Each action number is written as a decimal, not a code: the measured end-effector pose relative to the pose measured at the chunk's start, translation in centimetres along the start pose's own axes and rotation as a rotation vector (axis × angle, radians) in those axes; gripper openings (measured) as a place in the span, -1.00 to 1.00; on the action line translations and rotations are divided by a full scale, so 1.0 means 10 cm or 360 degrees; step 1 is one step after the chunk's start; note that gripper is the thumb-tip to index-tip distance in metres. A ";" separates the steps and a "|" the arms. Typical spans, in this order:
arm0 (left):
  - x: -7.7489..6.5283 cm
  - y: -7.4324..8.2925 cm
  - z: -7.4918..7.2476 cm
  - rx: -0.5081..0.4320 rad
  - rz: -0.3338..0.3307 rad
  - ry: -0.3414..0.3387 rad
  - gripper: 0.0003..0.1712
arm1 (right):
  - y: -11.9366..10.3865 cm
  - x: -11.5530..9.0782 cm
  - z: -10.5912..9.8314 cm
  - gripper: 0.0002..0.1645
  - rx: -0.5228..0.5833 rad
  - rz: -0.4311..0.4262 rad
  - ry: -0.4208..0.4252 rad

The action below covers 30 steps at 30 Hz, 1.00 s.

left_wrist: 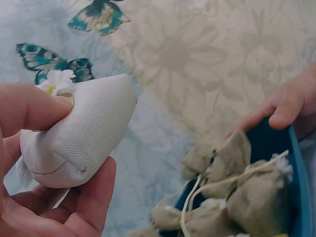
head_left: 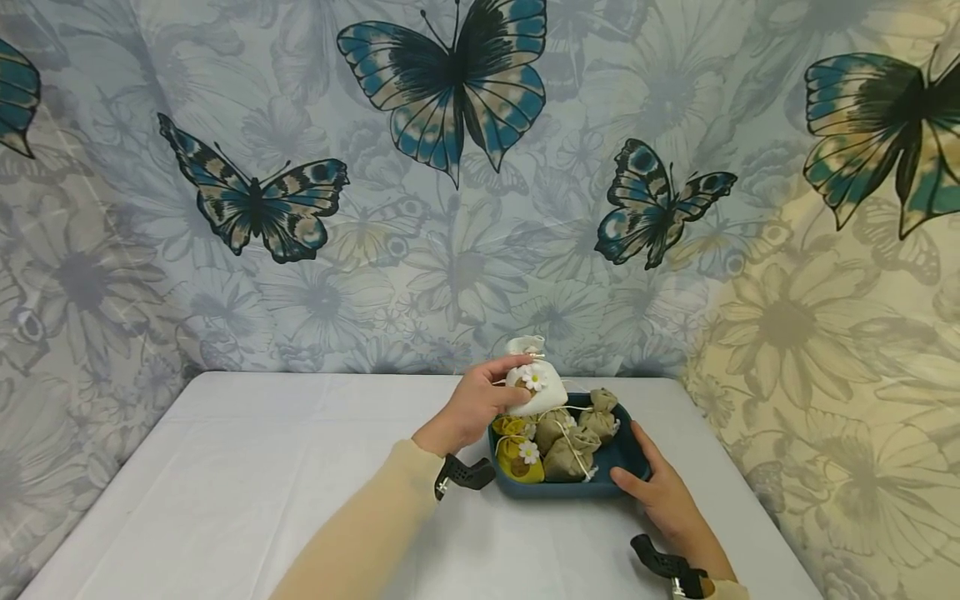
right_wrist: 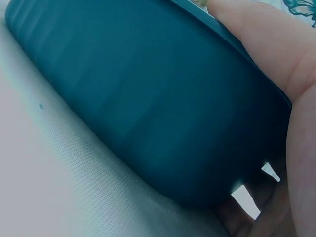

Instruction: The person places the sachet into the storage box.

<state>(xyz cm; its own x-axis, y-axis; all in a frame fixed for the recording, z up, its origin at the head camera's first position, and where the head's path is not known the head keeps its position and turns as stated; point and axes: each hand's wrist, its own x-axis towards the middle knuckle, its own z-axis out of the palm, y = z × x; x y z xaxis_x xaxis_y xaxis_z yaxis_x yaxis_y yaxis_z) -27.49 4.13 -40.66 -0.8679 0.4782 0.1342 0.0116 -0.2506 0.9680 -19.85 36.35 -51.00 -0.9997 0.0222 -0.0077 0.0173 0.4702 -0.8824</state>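
Note:
My left hand [head_left: 471, 408] pinches a small white drawstring pouch [head_left: 551, 393] between thumb and fingers, over the back left of a dark teal tray [head_left: 570, 490]. A white daisy is fixed to the pouch's front. In the left wrist view the pouch [left_wrist: 98, 128] looks plump, its bottom seam towards the camera. My right hand [head_left: 663, 492] grips the tray's right end, thumb over the rim and fingers along the outside. Inside the tray lie several khaki pouches [head_left: 567, 461] with pale cords, and yellow pouches [head_left: 516, 468] with daisies fill its left side.
The tray stands on a white-covered table [head_left: 225, 483], towards the right. Behind the table's far edge hangs a backdrop [head_left: 465, 275] printed with butterflies and flowers. Black straps [head_left: 467, 473] circle both wrists.

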 end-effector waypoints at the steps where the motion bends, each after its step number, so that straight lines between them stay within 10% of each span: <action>1: 0.02 -0.01 0.04 0.0007 -0.0005 -0.0007 -0.40 | 0.00 0.00 0.00 0.16 -0.0006 0.0005 0.0001; 22: 0.11 -0.48 1.05 0.0230 -0.0014 -0.0023 -0.43 | -0.02 -0.04 0.04 0.04 0.0208 -0.0023 -0.0004; 30: 0.13 -0.66 1.15 0.0300 -0.0076 0.0044 -0.42 | 0.00 -0.03 0.06 -0.08 0.0197 -0.0072 0.0015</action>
<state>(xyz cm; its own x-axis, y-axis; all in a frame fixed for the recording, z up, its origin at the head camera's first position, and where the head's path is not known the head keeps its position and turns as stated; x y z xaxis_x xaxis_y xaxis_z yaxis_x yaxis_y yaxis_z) -22.92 16.11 -44.45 -0.8829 0.4620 0.0840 0.0608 -0.0650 0.9960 -19.56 35.80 -51.28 -0.9992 0.0119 0.0376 -0.0308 0.3585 -0.9330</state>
